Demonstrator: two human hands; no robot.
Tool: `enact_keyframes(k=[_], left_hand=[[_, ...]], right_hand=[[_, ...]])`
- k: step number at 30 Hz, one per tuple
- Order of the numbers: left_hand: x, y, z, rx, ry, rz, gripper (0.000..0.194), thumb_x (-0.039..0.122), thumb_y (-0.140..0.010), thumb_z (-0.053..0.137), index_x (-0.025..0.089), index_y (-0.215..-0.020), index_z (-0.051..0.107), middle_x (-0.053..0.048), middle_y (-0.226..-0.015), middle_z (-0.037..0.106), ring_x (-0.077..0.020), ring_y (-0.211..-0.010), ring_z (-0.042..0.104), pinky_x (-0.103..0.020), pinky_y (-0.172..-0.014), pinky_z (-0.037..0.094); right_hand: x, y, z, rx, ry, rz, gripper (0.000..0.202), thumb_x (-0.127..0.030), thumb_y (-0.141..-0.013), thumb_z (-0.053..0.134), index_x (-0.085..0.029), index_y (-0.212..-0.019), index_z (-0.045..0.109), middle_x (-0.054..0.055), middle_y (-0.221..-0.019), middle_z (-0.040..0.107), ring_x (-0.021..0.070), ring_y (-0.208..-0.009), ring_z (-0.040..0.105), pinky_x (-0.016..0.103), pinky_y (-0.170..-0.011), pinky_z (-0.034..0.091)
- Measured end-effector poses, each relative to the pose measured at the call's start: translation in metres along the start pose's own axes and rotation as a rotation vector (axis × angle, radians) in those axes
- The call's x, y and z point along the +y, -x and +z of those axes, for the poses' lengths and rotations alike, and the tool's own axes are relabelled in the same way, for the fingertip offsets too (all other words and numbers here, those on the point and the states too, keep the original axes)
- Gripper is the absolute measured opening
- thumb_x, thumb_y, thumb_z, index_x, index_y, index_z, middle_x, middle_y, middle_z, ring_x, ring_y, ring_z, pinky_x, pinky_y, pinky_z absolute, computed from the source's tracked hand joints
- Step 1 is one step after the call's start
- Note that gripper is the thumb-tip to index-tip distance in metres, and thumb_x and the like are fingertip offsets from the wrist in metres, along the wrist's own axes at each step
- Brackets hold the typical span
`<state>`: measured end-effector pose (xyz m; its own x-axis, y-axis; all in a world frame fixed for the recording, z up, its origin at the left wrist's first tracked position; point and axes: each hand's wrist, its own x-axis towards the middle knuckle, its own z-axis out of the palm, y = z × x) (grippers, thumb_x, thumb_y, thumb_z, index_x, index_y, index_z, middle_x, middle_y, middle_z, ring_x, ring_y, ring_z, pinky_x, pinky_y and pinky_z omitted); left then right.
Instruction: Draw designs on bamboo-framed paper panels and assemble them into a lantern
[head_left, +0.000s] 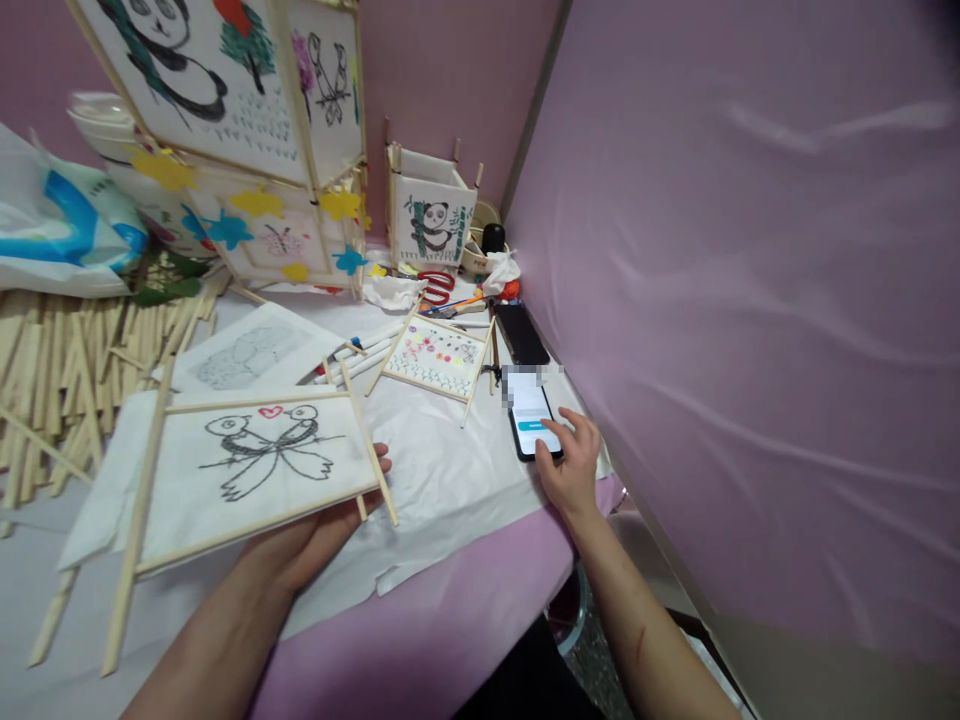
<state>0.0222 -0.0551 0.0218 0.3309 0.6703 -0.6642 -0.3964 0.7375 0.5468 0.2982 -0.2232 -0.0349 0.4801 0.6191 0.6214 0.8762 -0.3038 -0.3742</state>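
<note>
My left hand [330,530] reaches behind and under a paper lantern [277,455] on a wooden stick frame and holds it tilted up at the left. Two birds with a red heart between them are drawn on its near panel. Most of my left fingers are hidden behind it; fingertips show past its right edge. On the right, my right hand [571,462] is over a lit smartphone [531,412] lying on the table, fingers apart and fingertips at its screen. Part of that screen is blurred out. A second, dark phone [523,334] lies just beyond it.
Many wooden sticks [52,375] are piled at the left. A tall panda lantern [225,90] and a small panda lantern [431,220] stand at the back. Red-handled scissors [436,287], a flat drawn panel [439,355] and markers [367,350] lie mid-table. A pink-covered wall [720,250] borders the right.
</note>
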Motion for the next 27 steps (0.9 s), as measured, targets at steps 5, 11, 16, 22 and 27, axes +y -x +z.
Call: enact_keyframes(k=[5,11,16,22,27], left_hand=[[-0.0003,0.0006,0.0011,0.030,0.047,-0.024,0.058,-0.008,-0.083,0.045,0.019,-0.129,0.065,-0.013,-0.104,0.076,-0.0230,-0.080,0.075,-0.034,-0.068,0.067],[-0.0013,-0.0006,-0.0022,-0.023,-0.030,0.027,0.055,-0.012,-0.080,0.043,0.015,-0.121,0.068,-0.012,-0.095,0.076,-0.0233,-0.078,0.075,-0.034,-0.066,0.067],[-0.0007,-0.0006,-0.0022,-0.034,-0.042,0.029,0.054,-0.011,-0.080,0.045,0.016,-0.122,0.067,-0.012,-0.096,0.076,-0.0229,-0.077,0.075,-0.034,-0.066,0.067],[-0.0009,-0.0014,-0.0019,-0.040,-0.048,0.026,0.054,-0.009,-0.080,0.047,0.018,-0.121,0.068,-0.012,-0.095,0.076,-0.0235,-0.077,0.075,-0.035,-0.066,0.067],[-0.0011,-0.0019,-0.0032,-0.026,-0.029,0.000,0.060,-0.010,-0.079,0.044,0.018,-0.129,0.065,-0.012,-0.099,0.076,-0.0227,-0.079,0.075,-0.034,-0.068,0.067]], right_hand=[[-0.0019,-0.0002,-0.0005,-0.007,-0.003,0.011,0.022,-0.031,-0.090,0.057,-0.024,-0.108,0.069,0.010,-0.127,0.060,0.0303,-0.122,0.051,0.056,-0.106,0.041],[-0.0021,-0.0004,-0.0010,-0.016,0.008,-0.013,0.022,-0.030,-0.090,0.058,-0.023,-0.108,0.069,0.011,-0.127,0.060,0.0306,-0.122,0.051,0.055,-0.105,0.041],[-0.0020,-0.0001,-0.0006,-0.014,0.005,-0.013,0.023,-0.030,-0.090,0.058,-0.023,-0.110,0.068,0.011,-0.127,0.059,0.0304,-0.122,0.051,0.055,-0.105,0.041],[-0.0005,0.0001,-0.0004,-0.018,-0.001,0.002,0.025,-0.031,-0.090,0.058,-0.024,-0.113,0.067,0.011,-0.128,0.059,0.0308,-0.122,0.051,0.056,-0.106,0.041],[-0.0089,0.0014,0.0028,-0.097,0.016,0.112,0.046,-0.042,-0.088,0.060,-0.022,-0.129,0.057,0.015,-0.136,0.054,0.0348,-0.128,0.048,0.061,-0.107,0.040]])
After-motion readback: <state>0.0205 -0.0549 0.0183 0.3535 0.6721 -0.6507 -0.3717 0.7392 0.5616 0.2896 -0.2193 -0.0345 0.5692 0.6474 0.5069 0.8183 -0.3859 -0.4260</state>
